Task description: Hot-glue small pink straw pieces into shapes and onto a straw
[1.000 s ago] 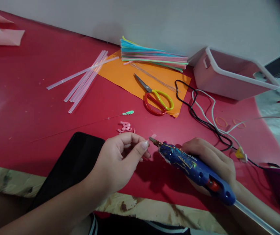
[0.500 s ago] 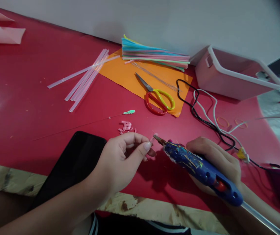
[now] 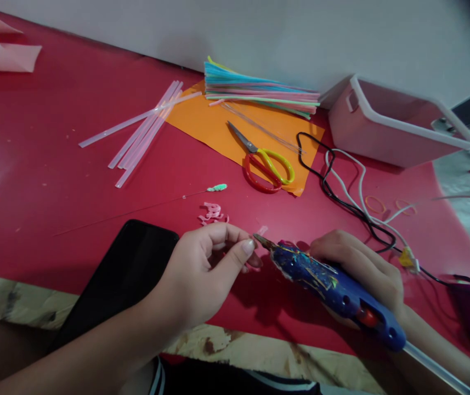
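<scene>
L hand (image 3: 202, 269) has thumb & forefinger pinched narrow on a tiny pink piece (image 3: 253, 267), mostly hidden by the fingers, so its shape & exact spot in the grip can't be told; pinch is prob. that fine b/c the piece is so small. R hand (image 3: 358, 269) is wrapped round the blue hot glue gun (image 3: 321, 277), w/ its nozzle (image 3: 264, 242) angled at the L fingertips; can't tell if they touch. Gun is gripped along its body, prob. for aim, & its tail end points down to the R, w/ a glue stick (image 3: 436, 362) poking out the back, which is how it loads. Wrists stay low over the near edge of the red table (image 3: 45, 181), prob. for steadiness. Pink curled scraps (image 3: 213, 211) lie just past the L hand; a thin wire w/ green tip (image 3: 217, 187) lies flat beyond, prob. set apart so it isn't knocked. Black phone (image 3: 131, 274) is partly under the L forearm. Scissors (image 3: 282, 164) rest partly on the orange sheet (image 3: 202, 123), handles twd the person, handy for a grab. Pipe cleaners (image 3: 259, 90) are bunched side by side at the back, prob. for tidiness; spare glue sticks (image 3: 151, 129) are piled to their L. Pink bin (image 3: 383, 131) sits far R, w/ black cord (image 3: 341, 206) & white cord (image 3: 360, 181) looping in front.
</scene>
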### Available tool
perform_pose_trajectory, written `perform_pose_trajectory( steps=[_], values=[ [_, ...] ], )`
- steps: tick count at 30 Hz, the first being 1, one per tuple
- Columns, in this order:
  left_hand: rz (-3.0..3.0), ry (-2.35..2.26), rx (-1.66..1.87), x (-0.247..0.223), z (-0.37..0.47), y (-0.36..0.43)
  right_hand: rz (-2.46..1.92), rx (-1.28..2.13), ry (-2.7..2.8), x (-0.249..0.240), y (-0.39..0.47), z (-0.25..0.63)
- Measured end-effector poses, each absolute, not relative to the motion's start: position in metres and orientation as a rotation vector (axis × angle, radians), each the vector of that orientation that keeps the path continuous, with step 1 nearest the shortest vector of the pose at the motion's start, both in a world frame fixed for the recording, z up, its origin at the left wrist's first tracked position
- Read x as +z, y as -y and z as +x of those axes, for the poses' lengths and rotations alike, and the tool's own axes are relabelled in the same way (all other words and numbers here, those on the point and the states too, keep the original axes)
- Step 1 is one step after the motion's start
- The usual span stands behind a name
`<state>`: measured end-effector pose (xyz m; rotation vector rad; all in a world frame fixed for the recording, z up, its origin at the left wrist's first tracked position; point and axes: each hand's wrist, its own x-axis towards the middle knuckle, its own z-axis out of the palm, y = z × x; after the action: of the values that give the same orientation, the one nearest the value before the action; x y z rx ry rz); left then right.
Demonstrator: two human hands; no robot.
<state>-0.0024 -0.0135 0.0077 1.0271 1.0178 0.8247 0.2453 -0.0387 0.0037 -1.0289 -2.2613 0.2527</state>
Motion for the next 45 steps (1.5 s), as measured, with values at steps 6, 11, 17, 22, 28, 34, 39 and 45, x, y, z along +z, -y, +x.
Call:
perform_pose_trajectory(
  steps=[6, 11, 17, 22, 28, 34, 39, 45],
  values=[
    [1.045, -1.046, 0.813, 0.008, -0.003, 0.012, -1.021, 0.235, 2.247, -0.001, 0.04, 0.25],
    [1.075, -1.056, 0.799, 0.01, -0.005, 0.012, -1.076, 0.227, 2.233, -0.005, 0.041, 0.253],
    [1.083, -1.058, 0.784, 0.011, -0.005, 0.012, -1.087, 0.232, 2.221, -0.005, 0.042, 0.256],
    [1.059, -1.057, 0.791, 0.01, -0.005, 0.013, -1.108, 0.226, 2.167, -0.004, 0.044, 0.255],
    [1.044, -1.037, 0.801, 0.01, -0.004, 0.013, -1.001, 0.28, 2.228, -0.004, 0.041, 0.251],
    [1.069, -1.036, 0.825, 0.012, -0.004, 0.013, -1.015, 0.299, 2.231, 0.003, 0.038, 0.247],
    [1.027, -1.042, 0.804, 0.013, -0.004, 0.012, -1.037, 0.238, 2.227, 0.0, 0.039, 0.247],
    [1.012, -1.013, 0.811, 0.01, -0.005, 0.013, -1.046, 0.257, 2.204, -0.005, 0.04, 0.25]
  ],
)
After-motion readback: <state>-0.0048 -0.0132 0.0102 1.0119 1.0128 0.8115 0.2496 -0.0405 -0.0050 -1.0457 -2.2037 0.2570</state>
